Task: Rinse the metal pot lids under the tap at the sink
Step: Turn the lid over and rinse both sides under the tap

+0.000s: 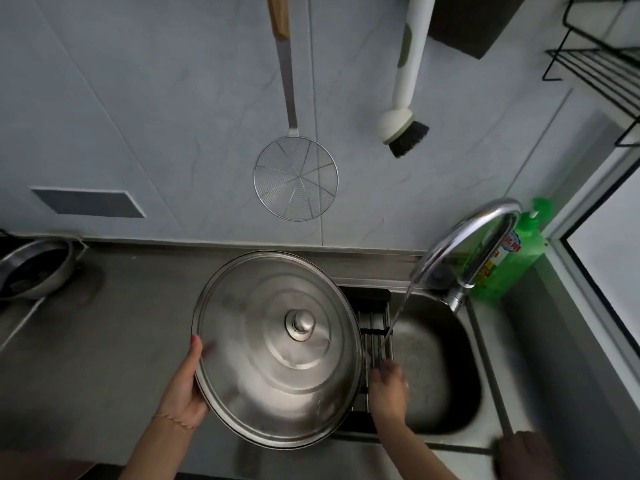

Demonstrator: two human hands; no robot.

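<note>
A large metal lid (277,348) is held knob-up at its left rim by the left hand (183,393), grip clamped on it, just left of the sink (446,382). The right hand (389,389), blurred, is placed under the tap (467,244) stream over the sink; its grip cannot be told.

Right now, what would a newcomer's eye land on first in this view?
The big metal pot lid, knob up, fills the centre; the left hand has a grip on its rim. To its right the tap runs into the sink, its stream falling by the right hand. A wire skimmer hangs on the wall above.
</note>
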